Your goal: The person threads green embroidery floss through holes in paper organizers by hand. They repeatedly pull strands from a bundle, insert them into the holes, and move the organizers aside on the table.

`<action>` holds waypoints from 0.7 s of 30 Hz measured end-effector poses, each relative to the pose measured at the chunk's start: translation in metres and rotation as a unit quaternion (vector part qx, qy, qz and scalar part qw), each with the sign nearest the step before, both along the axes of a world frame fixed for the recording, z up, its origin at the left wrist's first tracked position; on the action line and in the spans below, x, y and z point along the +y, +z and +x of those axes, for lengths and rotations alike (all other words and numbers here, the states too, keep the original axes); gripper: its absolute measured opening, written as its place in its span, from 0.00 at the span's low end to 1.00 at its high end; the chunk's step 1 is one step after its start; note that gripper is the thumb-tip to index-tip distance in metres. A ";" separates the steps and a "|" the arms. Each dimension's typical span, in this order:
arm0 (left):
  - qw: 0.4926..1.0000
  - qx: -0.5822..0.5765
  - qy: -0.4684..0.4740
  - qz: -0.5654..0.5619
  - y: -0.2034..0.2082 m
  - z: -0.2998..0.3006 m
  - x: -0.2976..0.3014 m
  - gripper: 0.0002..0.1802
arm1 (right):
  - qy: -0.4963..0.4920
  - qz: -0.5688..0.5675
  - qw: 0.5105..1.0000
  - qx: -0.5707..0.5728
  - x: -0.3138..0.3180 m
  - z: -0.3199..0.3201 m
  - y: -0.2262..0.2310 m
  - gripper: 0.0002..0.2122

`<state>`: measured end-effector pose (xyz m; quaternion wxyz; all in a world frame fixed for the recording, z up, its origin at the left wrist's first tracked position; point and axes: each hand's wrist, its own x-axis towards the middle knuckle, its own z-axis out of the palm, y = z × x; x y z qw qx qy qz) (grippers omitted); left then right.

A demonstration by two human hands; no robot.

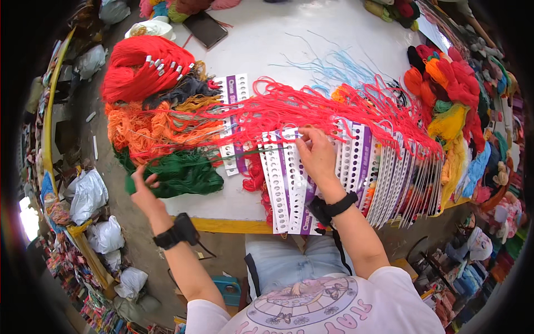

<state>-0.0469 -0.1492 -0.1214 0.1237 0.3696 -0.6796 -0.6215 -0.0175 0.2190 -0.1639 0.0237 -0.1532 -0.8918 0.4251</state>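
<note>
White shirt [325,309], green thread [186,171], hole-punched cards [355,161]

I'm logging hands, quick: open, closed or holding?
Left hand: fingers partly curled at green thread; grip cannot be told.
Right hand: fingers bent at punched cards; pinch cannot be told.

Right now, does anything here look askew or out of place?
Slightly: red thread sprawls messily over the row of cards, and a separate card lies left of that row, partly covered by strands rather than lined up.
</note>
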 end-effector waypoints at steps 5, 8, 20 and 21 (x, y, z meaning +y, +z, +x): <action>0.870 -0.016 -0.309 0.384 0.025 0.010 0.137 0.26 | 0.068 -0.180 0.981 -0.024 -0.032 -0.004 0.049 0.05; 0.841 0.000 -0.343 0.419 0.025 0.008 0.177 0.26 | 0.096 -0.340 0.934 -0.052 -0.040 -0.009 0.062 0.07; 0.882 0.020 -0.359 0.305 0.020 0.011 0.204 0.13 | 0.044 -0.397 0.915 -0.051 -0.024 -0.002 0.068 0.04; 0.886 0.031 -0.348 0.304 0.014 0.011 0.205 0.12 | 0.043 -0.397 0.915 -0.050 -0.024 0.000 0.067 0.04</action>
